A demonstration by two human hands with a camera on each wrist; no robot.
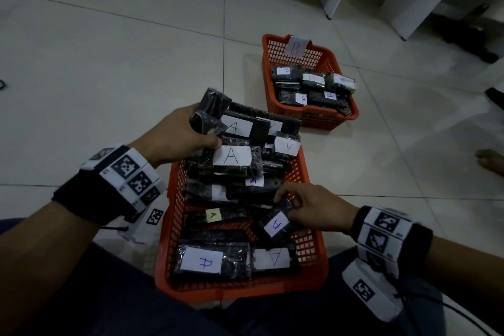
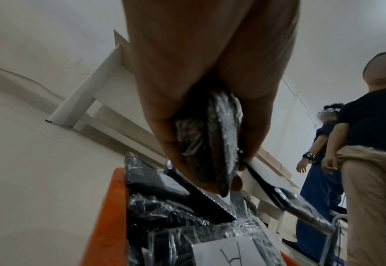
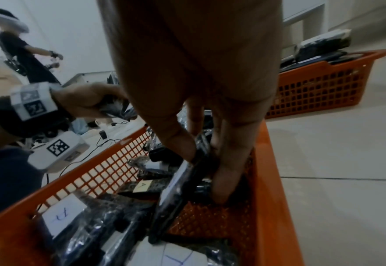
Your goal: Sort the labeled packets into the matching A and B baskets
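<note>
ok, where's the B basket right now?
In the head view the B basket sits on the floor at upper right, just beyond the far right corner of the nearer basket of A packets.

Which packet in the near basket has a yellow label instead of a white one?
The packet with the small yellow A label, lying mid-basket left of the right hand. All other readable labels there are white.

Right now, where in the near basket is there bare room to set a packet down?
Bare mesh shows along the near basket's right wall, between the right hand and the front-right A packet. Its far end, under the left hand, is piled high.
</note>
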